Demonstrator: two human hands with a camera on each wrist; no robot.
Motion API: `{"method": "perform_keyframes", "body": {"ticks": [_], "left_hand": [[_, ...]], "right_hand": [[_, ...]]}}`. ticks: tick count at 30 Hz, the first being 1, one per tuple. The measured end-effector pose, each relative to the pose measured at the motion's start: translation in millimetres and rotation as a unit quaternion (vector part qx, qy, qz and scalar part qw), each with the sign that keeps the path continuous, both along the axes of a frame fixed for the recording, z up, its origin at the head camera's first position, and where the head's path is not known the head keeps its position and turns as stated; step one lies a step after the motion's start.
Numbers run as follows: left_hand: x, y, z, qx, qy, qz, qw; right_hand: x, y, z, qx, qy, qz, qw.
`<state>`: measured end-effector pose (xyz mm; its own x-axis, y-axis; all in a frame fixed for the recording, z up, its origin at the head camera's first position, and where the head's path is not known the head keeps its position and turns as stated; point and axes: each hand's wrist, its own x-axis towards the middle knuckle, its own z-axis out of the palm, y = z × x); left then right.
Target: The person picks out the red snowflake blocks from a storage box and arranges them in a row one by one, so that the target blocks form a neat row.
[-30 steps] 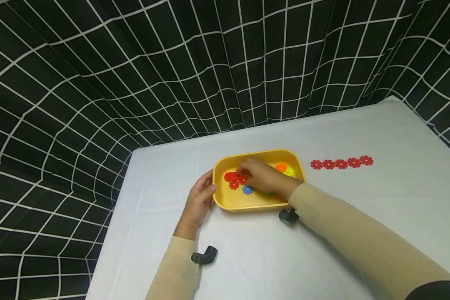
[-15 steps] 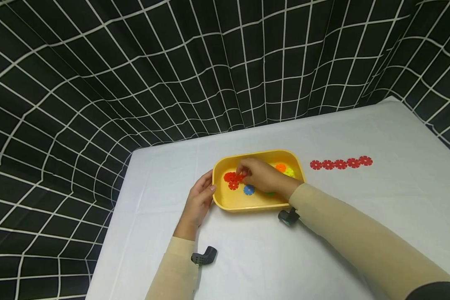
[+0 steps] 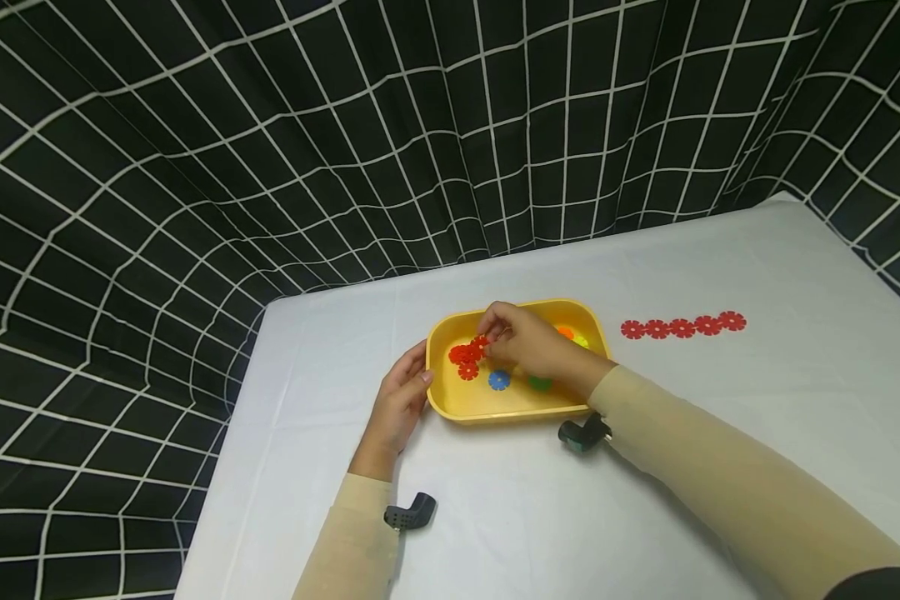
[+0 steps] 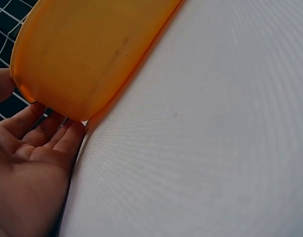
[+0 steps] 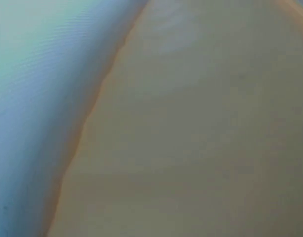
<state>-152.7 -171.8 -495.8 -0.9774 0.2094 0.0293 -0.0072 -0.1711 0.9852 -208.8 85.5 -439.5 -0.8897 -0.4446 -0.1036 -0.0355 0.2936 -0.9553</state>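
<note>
At ten o'clock in the yellow tray (image 3: 480, 406), a red disc (image 3: 481, 344) is pinched in the right hand (image 3: 534, 340); I read this as the picking-out step, next calling for a clean lift over the rim. At nine, the left hand (image 3: 399, 403) holds the tray's end.

Yellow tray (image 3: 461, 402), white-gridded black curtain (image 3: 375, 142)
</note>
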Motion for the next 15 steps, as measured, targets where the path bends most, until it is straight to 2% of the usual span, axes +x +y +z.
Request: {"method": "perform_keyframes", "body": {"ticks": [7,15], "left_hand": [[-1.8,-0.1,-3.0,0.004,0.003,-0.004,1.0],[-0.9,-0.8,-2.4,-0.002,0.007,-0.001,1.0]], "right_hand": [[1.1,11.6,8.7,-0.023,-0.034,-0.013,0.9991],[3.1,29.6,14.2,-0.035,-0.027,-0.029,0.9986]]}}
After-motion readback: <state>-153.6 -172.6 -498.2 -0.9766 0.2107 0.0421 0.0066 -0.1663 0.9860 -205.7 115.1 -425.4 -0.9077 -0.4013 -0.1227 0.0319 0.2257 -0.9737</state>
